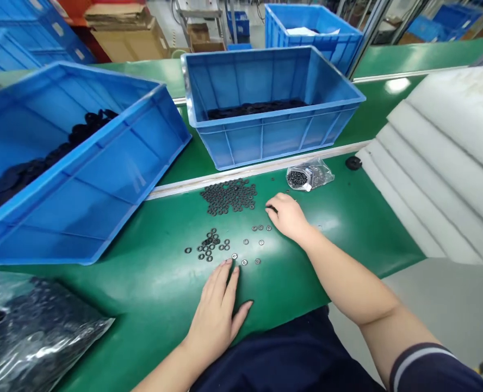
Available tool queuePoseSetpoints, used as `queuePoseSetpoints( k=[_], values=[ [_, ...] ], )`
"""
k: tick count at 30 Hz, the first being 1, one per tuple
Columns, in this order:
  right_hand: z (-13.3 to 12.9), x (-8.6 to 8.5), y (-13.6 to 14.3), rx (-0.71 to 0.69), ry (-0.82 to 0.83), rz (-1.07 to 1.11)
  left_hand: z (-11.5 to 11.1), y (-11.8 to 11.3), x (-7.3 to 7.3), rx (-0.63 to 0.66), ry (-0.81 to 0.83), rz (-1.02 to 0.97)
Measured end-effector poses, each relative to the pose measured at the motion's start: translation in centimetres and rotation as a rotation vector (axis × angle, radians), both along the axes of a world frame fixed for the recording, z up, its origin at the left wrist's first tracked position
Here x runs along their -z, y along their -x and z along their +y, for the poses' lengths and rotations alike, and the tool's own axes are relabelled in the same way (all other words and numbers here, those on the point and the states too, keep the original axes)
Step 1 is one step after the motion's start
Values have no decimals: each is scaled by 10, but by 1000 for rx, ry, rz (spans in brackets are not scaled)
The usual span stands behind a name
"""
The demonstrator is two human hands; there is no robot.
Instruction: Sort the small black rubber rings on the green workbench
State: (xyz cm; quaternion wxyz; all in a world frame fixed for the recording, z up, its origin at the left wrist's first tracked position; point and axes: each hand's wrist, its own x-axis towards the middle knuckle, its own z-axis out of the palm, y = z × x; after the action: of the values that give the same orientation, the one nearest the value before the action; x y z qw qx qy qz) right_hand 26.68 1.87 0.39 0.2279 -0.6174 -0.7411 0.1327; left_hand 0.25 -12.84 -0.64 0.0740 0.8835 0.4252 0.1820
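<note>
My left hand [217,307] lies flat on the green table with its fingers stretched out. Its fingertips reach a small black ring [234,256] with a lighter centre. Above the table, to the right of a dense patch of black rings [227,196], my right hand [287,216] is closed in a pinch. A dark bit shows at its fingertips, too small to make out. Between the hands several single rings [261,242] lie spread apart. Left of them is a loose heap of black rings [209,241], some overlapping. Beyond my right hand lies an open clear bag [311,175] of tiny dark parts.
Two blue crates with dark parts stand behind, one at the left [115,163] and one in the middle [266,141]. A large clear bag [41,326] of black parts lies front left. White foam sheets [437,163] lean at the right, beside a black ring-shaped part [353,163].
</note>
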Motion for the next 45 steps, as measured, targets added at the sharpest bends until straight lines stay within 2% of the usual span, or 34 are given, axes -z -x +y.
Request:
queuePoseSetpoints(
  k=[3,9,14,19,24,26,28,30,32,34,36,38,39,42,45],
  values=[
    [2,-4,-3,5,45,-43,5,-22,0,30,12,79],
    [-1,-12,-22,143,163,-72,25,-67,3,8,9,133],
    [-6,-26,-26,128,262,-116,75,-94,5,-70,35,188],
    [-13,-36,-31,20,377,-119,122,-113,2,-211,81,272],
    [-15,-40,-33,-92,376,-20,157,-122,1,-287,89,302],
    [-15,-45,-43,-24,340,15,170,-123,0,-323,71,290],
    [-16,-50,-63,140,320,11,179,-123,-3,-369,41,260],
    [-23,-52,-88,333,335,-8,178,-123,-8,-385,-21,207],
    [-37,-47,-111,474,337,-23,167,-126,-11,-329,-86,141],
    [-56,-36,-122,564,268,-56,148,-132,-10,-189,-100,88],
    [-74,-21,-121,613,154,-127,130,-140,-6,-5,-59,79],
    [-84,-7,-113,580,83,-226,118,-148,-1,124,-15,109],
    [-86,-1,-108,533,69,-269,115,-152,2,146,-3,129],
    [-78,6,-96,436,83,-348,115,-158,7,123,-5,166],
    [-58,2,-85,402,113,-366,114,-153,7,129,-15,185]
  ],
)
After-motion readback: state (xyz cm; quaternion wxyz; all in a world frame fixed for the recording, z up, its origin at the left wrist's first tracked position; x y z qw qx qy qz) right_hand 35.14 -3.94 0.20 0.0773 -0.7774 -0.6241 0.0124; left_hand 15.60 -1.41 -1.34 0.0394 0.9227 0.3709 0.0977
